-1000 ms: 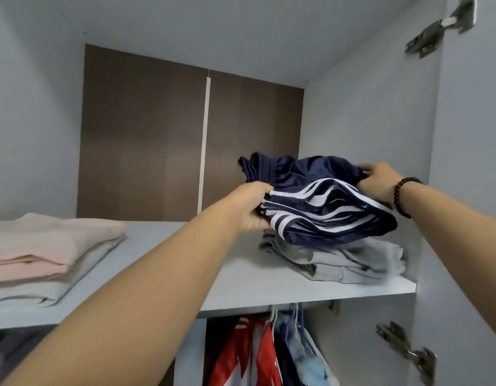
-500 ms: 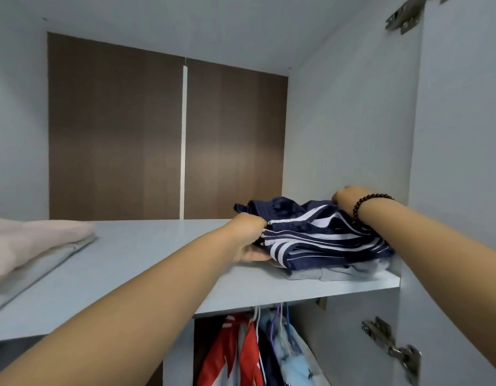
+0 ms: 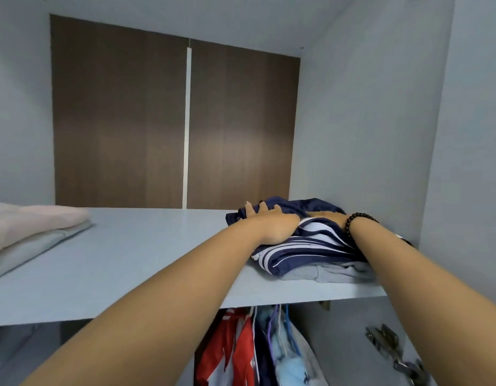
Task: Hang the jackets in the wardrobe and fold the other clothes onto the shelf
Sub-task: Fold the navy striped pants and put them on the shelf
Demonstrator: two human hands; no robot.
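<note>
**Both hands flat on the navy garment at the right end of the shelf**

The wardrobe [image 3: 380, 121] has pale blue-grey walls and a brown panelled back. Its shelf [image 3: 124, 263] crosses the whole view. On it, at about 3 o'clock against the right wall, lies the navy garment with white stripes [image 3: 305, 250], on top of a folded grey garment [image 3: 330, 274] at the shelf's front edge. At 9 o'clock, well apart from these, a folded pink garment [image 3: 38, 221] lies on a pale one.

Below the shelf, at 6 o'clock, hanging jackets [image 3: 241, 346] show in red, white and light blue on hangers. A metal hinge [image 3: 394, 349] sits at 5 o'clock.

The left hand [image 3: 272, 222] lies palm down on the navy garment, its grip open, fingers spread straight over the far edge of the cloth. The right hand [image 3: 326, 217] rests on the same garment just beside it, a dark bead bracelet [image 3: 358, 221] on the wrist; its fingers are hidden in the cloth, so its grip cannot be told.
</note>
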